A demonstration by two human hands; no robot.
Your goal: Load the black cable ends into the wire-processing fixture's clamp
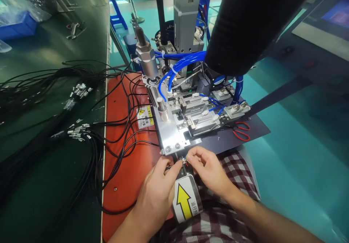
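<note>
I look down from the head camera at a small silver cable end with a short red wire [184,161], just off the front edge of a shiny metal machine plate [170,137]; my left hand [159,184] grips it from one side, thumb and forefinger drawn nearly together; my right hand [209,168] meets it from the other, thumb and forefinger pinched at it, the remaining fingers loosely curled; below the hands I see a white plate with a yellow arrow [188,198]; to the left, thin black cables [128,121] trail across an orange-red board [141,177] toward a dark green table [54,188], where a cluster of silver metal connectors [79,131] lies; glossy blue tubes [188,59] arch above the machine plate; to the right, red-handled scissors [242,138] lie near the machine on a dark grey base [260,128].
</note>
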